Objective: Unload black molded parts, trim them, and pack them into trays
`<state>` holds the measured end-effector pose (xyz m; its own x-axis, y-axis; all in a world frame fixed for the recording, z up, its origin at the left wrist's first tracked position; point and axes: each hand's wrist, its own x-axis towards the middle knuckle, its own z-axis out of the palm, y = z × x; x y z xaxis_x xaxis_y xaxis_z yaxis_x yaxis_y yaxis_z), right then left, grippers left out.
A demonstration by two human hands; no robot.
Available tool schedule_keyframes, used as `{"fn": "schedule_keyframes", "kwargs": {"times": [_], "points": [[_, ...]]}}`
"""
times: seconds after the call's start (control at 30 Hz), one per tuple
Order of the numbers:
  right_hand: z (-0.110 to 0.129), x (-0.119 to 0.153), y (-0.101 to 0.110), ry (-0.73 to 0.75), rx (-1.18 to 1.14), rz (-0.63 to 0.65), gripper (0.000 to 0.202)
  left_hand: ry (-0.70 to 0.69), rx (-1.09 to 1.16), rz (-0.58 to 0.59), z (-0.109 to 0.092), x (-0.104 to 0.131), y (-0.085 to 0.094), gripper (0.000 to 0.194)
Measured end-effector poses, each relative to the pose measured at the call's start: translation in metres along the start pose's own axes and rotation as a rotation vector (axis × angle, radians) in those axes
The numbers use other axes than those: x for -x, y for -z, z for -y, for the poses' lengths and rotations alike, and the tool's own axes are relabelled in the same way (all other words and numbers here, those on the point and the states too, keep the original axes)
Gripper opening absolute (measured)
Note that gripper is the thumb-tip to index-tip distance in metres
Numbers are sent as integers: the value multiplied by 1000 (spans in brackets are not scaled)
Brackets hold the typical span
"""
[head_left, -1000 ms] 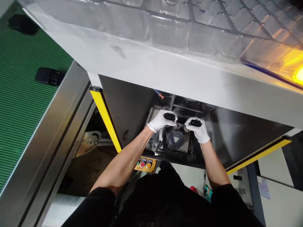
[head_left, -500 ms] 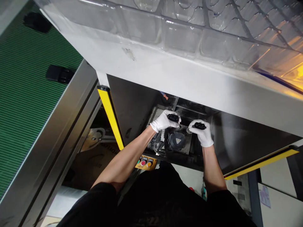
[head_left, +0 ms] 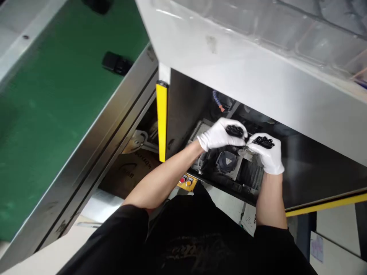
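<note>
My left hand (head_left: 225, 134), in a white glove, is closed round a glossy black part (head_left: 234, 131). A similar black part (head_left: 265, 142) with rounded bumps sits in the grip of my right hand (head_left: 268, 152), also gloved in white. The two hands are close together, fingertips nearly meeting, inside the machine opening. Just below them is a dark round fixture (head_left: 227, 162) with a pale triangle. Something small and clear near my right fingertips is too blurred to name.
A green conveyor (head_left: 57, 114) at the left carries a black part (head_left: 116, 63). Yellow bars (head_left: 162, 122) flank the opening. A white machine panel (head_left: 229, 61) hangs above, beneath clear plastic trays (head_left: 258, 23). A yellow button box (head_left: 187, 182) sits below.
The view has shifted, so the machine appears farther right and the conveyor larger. My hands have come closer together, each still holding its black part.
</note>
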<state>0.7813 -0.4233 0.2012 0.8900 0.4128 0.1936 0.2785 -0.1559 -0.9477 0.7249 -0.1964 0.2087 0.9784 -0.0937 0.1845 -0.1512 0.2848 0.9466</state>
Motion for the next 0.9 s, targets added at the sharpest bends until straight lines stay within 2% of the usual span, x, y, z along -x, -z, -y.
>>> {"fn": "schedule_keyframes", "kwargs": {"times": [0.03, 0.1, 0.17, 0.23, 0.33, 0.43, 0.5, 0.57, 0.67, 0.77, 0.83, 0.9], "points": [[10, 4, -6, 8, 56, 42, 18, -4, -25, -1, -3, 22, -5, 31], [22, 19, -25, 7, 59, 95, 20, 53, -23, -75, 2, 84, -13, 33], [18, 43, -57, -43, -7, 200, 17, 194, 11, -239, 13, 167, -15, 39], [4, 75, -102, -117, -38, 392, 16, 349, -2, -503, 23, 264, -16, 44], [-13, 139, -190, -207, -20, 760, 17, 497, -86, -958, 18, 425, -18, 43], [0, 220, -290, -205, 0, 1144, 20, 591, -158, -1405, 4, 586, -25, 47], [21, 277, -359, -95, 50, 1364, 22, 641, -184, -1651, 5, 683, -27, 59], [46, 333, -431, 113, 151, 1543, 22, 681, -193, -1782, 17, 764, -24, 67], [72, 414, -536, 527, 358, 1763, 19, 728, -213, -1790, 45, 850, -9, 71], [79, 483, -619, 854, 566, 1898, 24, 751, -250, -1687, 70, 903, 13, 65], [75, 516, -652, 934, 673, 1935, 25, 768, -331, -1632, 79, 927, 25, 54], [71, 533, -664, 934, 743, 1925, 27, 811, -487, -1556, 83, 943, 29, 48]]}}
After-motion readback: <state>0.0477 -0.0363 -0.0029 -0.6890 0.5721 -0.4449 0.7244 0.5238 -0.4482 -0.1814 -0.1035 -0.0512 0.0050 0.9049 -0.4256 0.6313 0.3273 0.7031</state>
